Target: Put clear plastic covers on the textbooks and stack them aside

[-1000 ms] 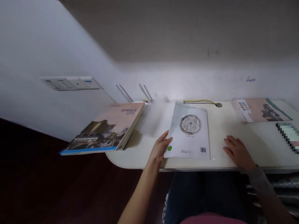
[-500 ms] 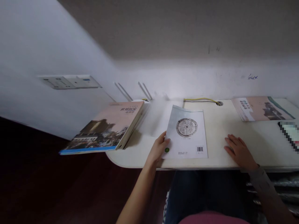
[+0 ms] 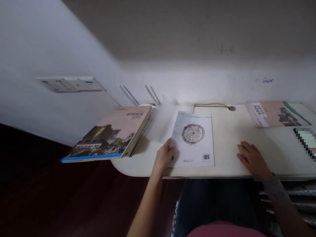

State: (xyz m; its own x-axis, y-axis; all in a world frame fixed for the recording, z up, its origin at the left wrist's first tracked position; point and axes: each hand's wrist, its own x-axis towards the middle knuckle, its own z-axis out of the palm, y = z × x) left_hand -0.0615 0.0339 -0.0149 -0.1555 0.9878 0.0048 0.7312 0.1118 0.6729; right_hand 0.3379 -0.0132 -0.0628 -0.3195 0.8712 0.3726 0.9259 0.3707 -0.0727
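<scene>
Pinching booklet (image 3: 194, 151) by left edge in left grip (image 3: 165, 155); extending rightward of it, over surface (image 3: 227, 144). Resting right grip (image 3: 254, 163) palm down, empty. Probably light, floppy, slick; best pinched edgewise.

Two joined switch or socket plates (image 3: 70, 84), one bearing a blue mark, line the left wall (image 3: 24, 59), while slim pale rods (image 3: 151, 94) lean in two pairs at the back of a white counter (image 3: 225, 141). A yellow cable (image 3: 214, 103) runs to a round hole (image 3: 232, 108) beneath blue handwriting (image 3: 268, 80). At far right, a pixelated, dark-edged device (image 3: 307, 140); below, shiny items (image 3: 293, 191).
</scene>
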